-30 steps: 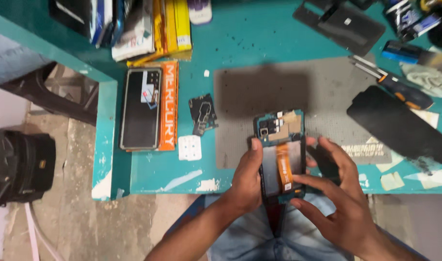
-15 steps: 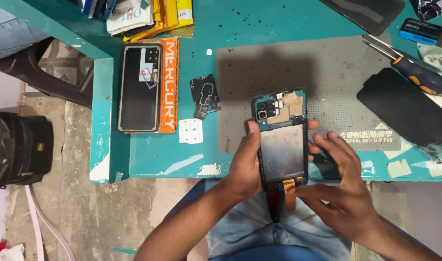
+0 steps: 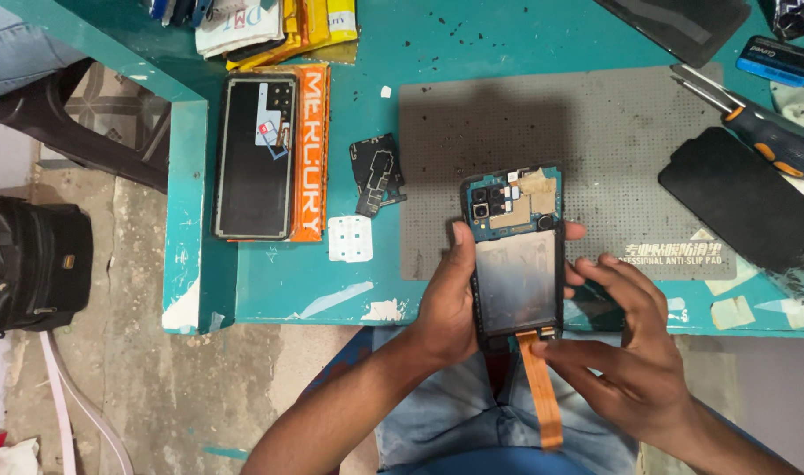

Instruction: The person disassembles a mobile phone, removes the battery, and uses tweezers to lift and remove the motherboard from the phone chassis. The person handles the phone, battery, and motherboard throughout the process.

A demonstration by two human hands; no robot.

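Now the left hand (image 3: 450,303) grips the opened phone (image 3: 516,255) over the counter (image 3: 279,281) edge, fingers clamped on its sides, while the right hand (image 3: 626,352) pinches the orange ribbon cable (image 3: 543,387) at its base.

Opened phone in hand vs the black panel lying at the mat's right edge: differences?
The opened phone is held in the left hand; the black panel lies flat on the table. The phone shows boards, battery and an orange ribbon cable; the panel is plain black. Both are similar-sized rounded rectangles.
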